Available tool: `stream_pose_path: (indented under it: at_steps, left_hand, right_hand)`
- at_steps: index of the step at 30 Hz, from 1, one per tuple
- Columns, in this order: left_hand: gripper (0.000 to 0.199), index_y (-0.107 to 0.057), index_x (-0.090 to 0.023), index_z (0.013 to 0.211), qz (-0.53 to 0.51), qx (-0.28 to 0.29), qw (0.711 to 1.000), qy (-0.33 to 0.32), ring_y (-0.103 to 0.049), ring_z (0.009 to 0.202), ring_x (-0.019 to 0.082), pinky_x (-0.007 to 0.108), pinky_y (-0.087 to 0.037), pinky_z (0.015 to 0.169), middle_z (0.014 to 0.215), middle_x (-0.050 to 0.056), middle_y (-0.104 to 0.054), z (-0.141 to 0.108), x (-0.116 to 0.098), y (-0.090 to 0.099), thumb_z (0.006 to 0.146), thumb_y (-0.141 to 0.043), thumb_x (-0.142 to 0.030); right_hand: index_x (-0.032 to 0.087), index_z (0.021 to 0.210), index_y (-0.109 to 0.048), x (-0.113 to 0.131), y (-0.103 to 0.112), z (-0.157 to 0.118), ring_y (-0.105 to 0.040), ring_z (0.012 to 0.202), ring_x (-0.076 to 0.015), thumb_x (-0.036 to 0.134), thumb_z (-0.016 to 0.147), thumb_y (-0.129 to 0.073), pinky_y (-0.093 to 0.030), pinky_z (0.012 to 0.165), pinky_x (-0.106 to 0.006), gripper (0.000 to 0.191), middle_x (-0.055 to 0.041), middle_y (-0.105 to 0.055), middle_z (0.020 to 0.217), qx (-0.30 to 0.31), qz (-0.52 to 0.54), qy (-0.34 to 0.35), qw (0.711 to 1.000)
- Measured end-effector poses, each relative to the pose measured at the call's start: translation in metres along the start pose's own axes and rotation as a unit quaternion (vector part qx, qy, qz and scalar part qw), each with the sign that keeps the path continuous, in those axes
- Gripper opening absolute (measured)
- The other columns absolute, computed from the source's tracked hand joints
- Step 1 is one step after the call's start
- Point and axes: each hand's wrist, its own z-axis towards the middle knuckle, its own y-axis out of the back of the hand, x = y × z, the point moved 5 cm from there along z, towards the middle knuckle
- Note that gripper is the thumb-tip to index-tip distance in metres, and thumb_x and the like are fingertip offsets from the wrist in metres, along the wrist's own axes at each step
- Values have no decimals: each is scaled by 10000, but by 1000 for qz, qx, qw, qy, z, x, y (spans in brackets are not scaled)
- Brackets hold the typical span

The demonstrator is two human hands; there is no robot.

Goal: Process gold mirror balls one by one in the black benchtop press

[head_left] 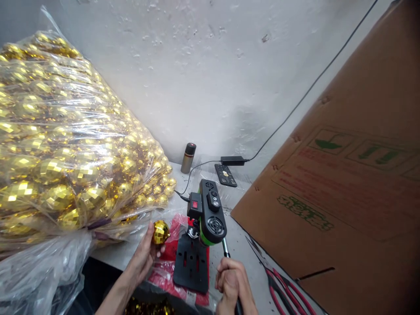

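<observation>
My left hand [146, 249] is closed around a shiny gold mirrored ball [160, 232], left of a small black machine [212, 212] with a red switch and a green edge. The machine stands on a black slotted base plate [191, 264] over red plastic [160, 273]. At the machine's right, my right hand [233, 282] is wrapped round the black handle of a metal lever [225, 248]. The ball is apart from the machine.
A large clear bag [72, 144] of gold balls fills the left. Behind the machine are a bottle [188, 158], a phone [225, 175] and a power adapter [232, 160]. Red-handled scissors [278, 284] lie beside a big cardboard box [348, 175] at right.
</observation>
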Motion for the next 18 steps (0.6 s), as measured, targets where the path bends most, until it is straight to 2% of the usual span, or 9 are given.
stream_pose_path:
  at_steps: [3, 5, 8, 10, 13, 18]
  left_hand:
    - [759, -708, -176, 999, -67, -5, 997, 39, -642, 618, 132, 219, -456, 514, 836, 28, -748, -16, 17, -1, 582, -915, -775]
    - [761, -719, -182, 1066, -70, 0, 997, 36, -658, 649, 135, 219, -473, 540, 877, 27, -763, -22, 23, 1, 566, -967, -699]
    - [775, -702, -207, 1227, -16, 2, 1000, 4, -709, 768, 166, 234, -514, 622, 1028, 45, -790, -23, 30, 6, 630, -964, -625]
    - [795, -705, -203, 1254, 42, -4, 998, -36, -743, 976, 236, 274, -565, 794, 1134, 72, -793, -20, 33, 10, 619, -969, -601]
    - [816, -720, -185, 1221, 115, 4, 990, -77, -719, 1155, 325, 358, -560, 989, 1182, 103, -796, -13, 38, 10, 572, -973, -610]
    - [835, -708, -170, 1199, 158, 20, 984, -82, -731, 1127, 332, 379, -582, 972, 1151, 108, -806, -6, 43, -5, 607, -887, -732]
  right_hand:
    - [209, 689, -515, -1, 1, 0, -427, 607, -106, 295, 1076, -518, -306, 589, -294, 397, 18, -510, 762, -4, -1, -2, 1000]
    - [209, 681, -511, 0, 1, 0, -434, 616, -109, 303, 1076, -518, -310, 590, -291, 406, 17, -508, 755, -2, -3, -1, 1000]
    - [209, 679, -511, 0, 1, 0, -445, 626, -112, 295, 1080, -504, -326, 600, -283, 411, 18, -506, 740, 0, -8, 6, 1000]
    - [210, 669, -497, 1, 1, 0, -459, 631, -114, 281, 1080, -501, -339, 605, -279, 416, 17, -507, 731, -4, -12, 13, 1000]
    - [211, 667, -491, 3, 3, 6, -470, 608, -108, 235, 1071, -500, -355, 588, -270, 405, 17, -510, 709, 2, -30, 33, 999]
    - [213, 683, -489, 20, 3, 31, -510, 588, -104, 156, 1049, -499, -381, 545, -233, 371, 31, -501, 631, 67, -42, 109, 991]
